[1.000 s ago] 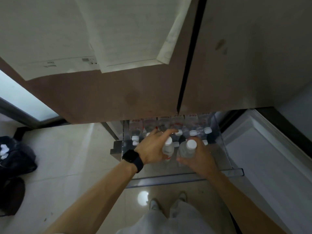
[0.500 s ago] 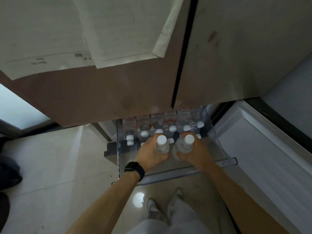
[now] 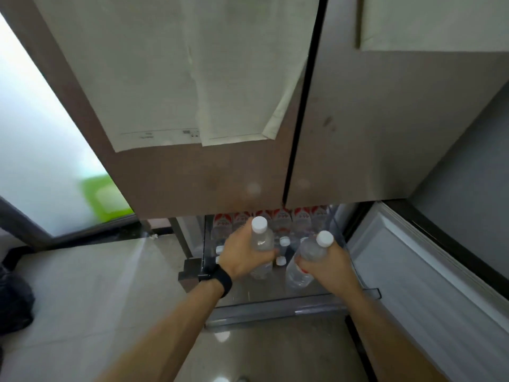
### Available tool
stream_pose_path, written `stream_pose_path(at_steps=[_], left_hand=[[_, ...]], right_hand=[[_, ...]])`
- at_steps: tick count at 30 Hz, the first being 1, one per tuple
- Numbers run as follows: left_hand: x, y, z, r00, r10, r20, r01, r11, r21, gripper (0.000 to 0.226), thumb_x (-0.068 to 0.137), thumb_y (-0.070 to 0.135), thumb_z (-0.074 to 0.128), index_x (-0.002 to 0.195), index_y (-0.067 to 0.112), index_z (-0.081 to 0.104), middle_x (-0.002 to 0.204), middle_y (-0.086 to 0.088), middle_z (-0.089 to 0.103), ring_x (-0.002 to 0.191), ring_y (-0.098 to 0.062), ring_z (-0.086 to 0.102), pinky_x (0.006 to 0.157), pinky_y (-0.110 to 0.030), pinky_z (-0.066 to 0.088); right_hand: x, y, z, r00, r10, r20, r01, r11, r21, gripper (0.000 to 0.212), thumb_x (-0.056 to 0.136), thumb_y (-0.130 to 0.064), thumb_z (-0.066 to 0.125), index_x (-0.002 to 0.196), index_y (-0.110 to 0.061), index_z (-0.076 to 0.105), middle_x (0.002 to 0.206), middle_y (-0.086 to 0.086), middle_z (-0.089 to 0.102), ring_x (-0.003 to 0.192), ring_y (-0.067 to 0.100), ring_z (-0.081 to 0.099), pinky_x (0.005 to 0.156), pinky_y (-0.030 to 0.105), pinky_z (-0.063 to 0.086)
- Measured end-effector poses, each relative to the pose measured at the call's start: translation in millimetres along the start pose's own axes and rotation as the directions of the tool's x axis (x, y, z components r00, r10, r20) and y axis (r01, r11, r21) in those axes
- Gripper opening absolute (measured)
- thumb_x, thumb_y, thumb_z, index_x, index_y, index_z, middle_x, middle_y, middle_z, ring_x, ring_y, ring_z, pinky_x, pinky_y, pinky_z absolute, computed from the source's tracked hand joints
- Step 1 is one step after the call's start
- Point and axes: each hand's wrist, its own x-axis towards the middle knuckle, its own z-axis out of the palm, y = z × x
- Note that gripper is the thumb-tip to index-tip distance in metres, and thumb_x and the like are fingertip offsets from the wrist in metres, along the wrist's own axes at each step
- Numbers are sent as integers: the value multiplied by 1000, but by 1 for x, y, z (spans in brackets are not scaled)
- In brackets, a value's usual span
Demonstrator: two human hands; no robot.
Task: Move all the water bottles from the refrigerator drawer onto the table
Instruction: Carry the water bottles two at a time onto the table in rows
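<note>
here, a person stands over the pulled-out refrigerator drawer (image 3: 275,310), each of the hands wrapped around one clear, white-capped water bottle. the left hand (image 3: 242,259), a dark watch (image 3: 220,279) on its wrist, has its fingers closed round the body of the left bottle (image 3: 261,241), which stands close to upright with its cap raised above the rest. the right hand (image 3: 329,264) clasps the right bottle (image 3: 305,256) the same way, that one tilted with its cap leaning to the right. both bottles appear lifted clear of the drawer, just beside each other but apart. beneath and behind them, the remaining bottles (image 3: 281,221) stand packed in rows at the back of the drawer, red-and-white labels showing under the closed upper doors (image 3: 209,166). the step in hand looks like the lift-out of a pair, with most of the load yet to be shifted. no tabletop is in view, so the next move likely calls for turning away from the refrigerator, carrying both bottles upright, and setting them down before coming back for more.
</note>
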Motion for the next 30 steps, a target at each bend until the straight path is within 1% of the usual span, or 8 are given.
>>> stream_pose_path(at_steps=[5,13,15,17,21,24,28,30], left_hand=[[-44,32,-44,982,96,-162,-81,992,98,62,71,64,79,116,39,46,108,16,61,99,-10,59,83,-29,51],[-186,66,-80,915,24,-402,17,995,98,61,68,63,82,111,28,56,100,13,67,91,-8,64,81,-27,56],[-235,67,-86,889,-45,-456,87,994,71,55,68,58,84,105,27,57,93,13,68,87,-3,63,76,-22,54],[-286,66,-91,860,-117,-497,181,980,81,52,69,55,84,104,28,57,89,16,66,84,-1,61,72,-17,49],[-389,51,-102,768,-247,-591,359,930,78,60,67,57,83,113,34,52,96,13,65,90,-11,61,78,-29,53],[-474,37,-111,664,-330,-671,471,881,34,71,63,67,78,118,30,52,102,8,66,93,-15,62,82,-38,55],[-597,30,-121,475,-420,-773,604,794,-60,70,68,63,81,123,32,51,106,10,63,95,-14,60,81,-34,54],[-660,30,-125,372,-440,-817,652,751,-108,69,67,62,82,122,33,51,103,11,63,93,-13,59,78,-30,52]], right_hand=[[-39,-50,-45,983,-180,-42,182,981,70,39,64,-49,83,94,-29,69,90,-8,73,84,9,70,67,29,58],[-137,-80,-60,897,-442,21,442,897,30,59,63,-54,87,112,-33,62,104,-11,68,95,14,66,83,35,57],[-167,-84,-51,867,-493,72,492,870,35,58,64,-49,89,112,-29,63,102,-9,67,91,14,64,77,27,52],[-199,-88,-38,825,-543,156,543,838,42,56,67,-46,90,112,-26,62,99,-9,65,83,4,61,67,14,45],[-262,-101,6,695,-628,349,648,758,75,55,68,-49,86,109,-25,59,98,-8,64,84,12,63,69,20,49],[-321,-115,45,579,-674,459,716,689,108,48,68,-48,86,102,-29,56,89,-16,59,80,8,59,63,15,41],[-408,-133,103,400,-700,591,778,600,184,50,62,-55,82,98,-30,57,87,-14,63,81,12,62,69,31,52],[-458,-140,131,295,-715,633,801,546,244,52,62,-54,82,100,-30,56,88,-13,64,81,14,62,69,32,52]])
